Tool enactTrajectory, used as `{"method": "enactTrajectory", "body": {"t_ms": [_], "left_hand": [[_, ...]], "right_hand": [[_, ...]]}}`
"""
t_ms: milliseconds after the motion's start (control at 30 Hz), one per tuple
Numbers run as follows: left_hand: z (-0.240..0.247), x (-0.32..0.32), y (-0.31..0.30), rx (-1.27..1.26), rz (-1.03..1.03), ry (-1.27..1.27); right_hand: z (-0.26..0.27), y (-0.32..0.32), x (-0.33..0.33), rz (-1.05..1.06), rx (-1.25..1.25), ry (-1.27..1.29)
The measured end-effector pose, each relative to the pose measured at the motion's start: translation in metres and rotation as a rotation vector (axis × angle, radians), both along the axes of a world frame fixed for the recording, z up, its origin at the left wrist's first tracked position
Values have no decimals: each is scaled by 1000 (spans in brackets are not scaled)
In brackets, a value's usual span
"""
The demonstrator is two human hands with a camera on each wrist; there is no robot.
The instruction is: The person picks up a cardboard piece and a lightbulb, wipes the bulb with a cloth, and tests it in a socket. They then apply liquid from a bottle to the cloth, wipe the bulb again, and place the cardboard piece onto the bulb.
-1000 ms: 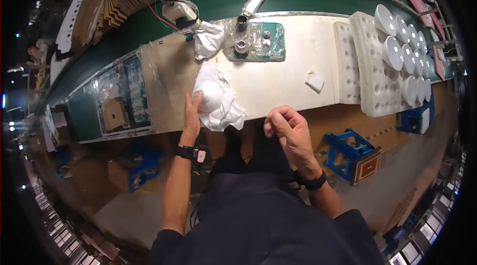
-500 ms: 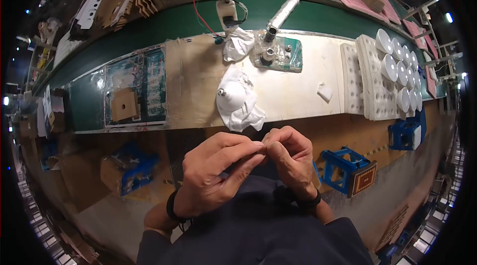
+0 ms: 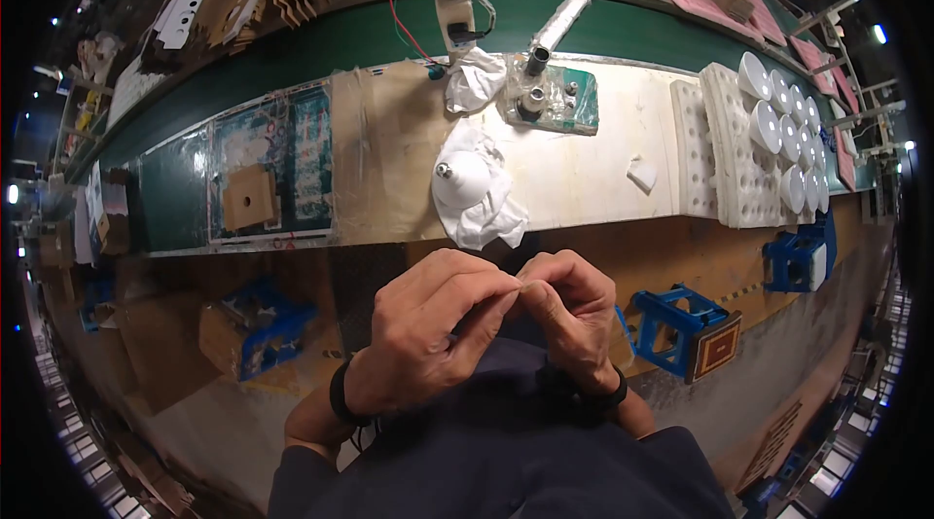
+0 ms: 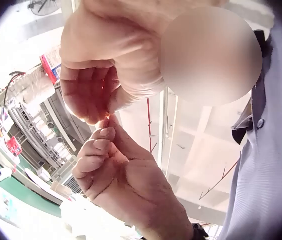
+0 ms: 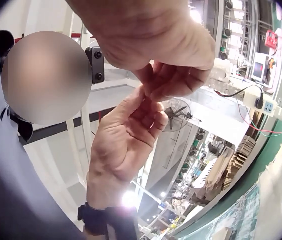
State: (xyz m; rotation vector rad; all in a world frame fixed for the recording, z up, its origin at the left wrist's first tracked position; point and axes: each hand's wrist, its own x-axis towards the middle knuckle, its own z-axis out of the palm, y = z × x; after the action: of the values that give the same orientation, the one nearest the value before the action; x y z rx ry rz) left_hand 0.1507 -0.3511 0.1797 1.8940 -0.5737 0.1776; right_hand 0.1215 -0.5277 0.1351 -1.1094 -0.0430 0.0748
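Over the lap, my left hand (image 3: 428, 324) and right hand (image 3: 574, 315) meet at thumb and index fingertips, pinching a tiny item too small to identify. In the left wrist view the left hand (image 4: 113, 45) is above the right hand (image 4: 131, 185), with a small orange speck between the tips. The right wrist view has the right hand (image 5: 156, 40) on top, its tips against those of the left hand (image 5: 121, 145). Beyond the hands, a white cone-shaped lamp piece (image 3: 471, 182) with a metal tip lies on a crumpled white cloth (image 3: 491, 225).
A wrapped fixture with metal sockets (image 3: 581, 108) stands behind the cloth. White foam trays (image 3: 732, 169) with several white bowl-like pieces (image 3: 765, 128) are at the right. A small white pad (image 3: 642, 174) and a cardboard piece (image 3: 249, 198) lie on the bench. Blue stools (image 3: 665, 344) stand below.
My left hand has left the white lamp piece and come down to the right hand, and their fingertips have met. Over the last half second the hands have hardly moved.
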Motion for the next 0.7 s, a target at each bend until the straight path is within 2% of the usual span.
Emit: {"method": "enactTrajectory", "body": {"t_ms": [100, 167, 233, 367, 567, 633, 700], "left_hand": [[-2, -1, -4, -40, -6, 41], [-3, -2, -7, -62, -1, 85], [-6, -5, -9, -180, -9, 224], [-7, -9, -10, -249, -35, 350], [-16, -10, -9, -318, 45, 387], [-21, -17, 3, -325, 183, 514], [-47, -23, 22, -257, 421, 535]], "right_hand": [[-3, -9, 4, 91, 31, 60], [-7, -15, 9, 225, 144, 173], [-10, -18, 12, 277, 209, 198], [-9, -23, 16, 395, 359, 318], [-18, -27, 18, 466, 419, 293], [-23, -29, 18, 455, 331, 284], [-30, -29, 18, 409, 238, 276]]}}
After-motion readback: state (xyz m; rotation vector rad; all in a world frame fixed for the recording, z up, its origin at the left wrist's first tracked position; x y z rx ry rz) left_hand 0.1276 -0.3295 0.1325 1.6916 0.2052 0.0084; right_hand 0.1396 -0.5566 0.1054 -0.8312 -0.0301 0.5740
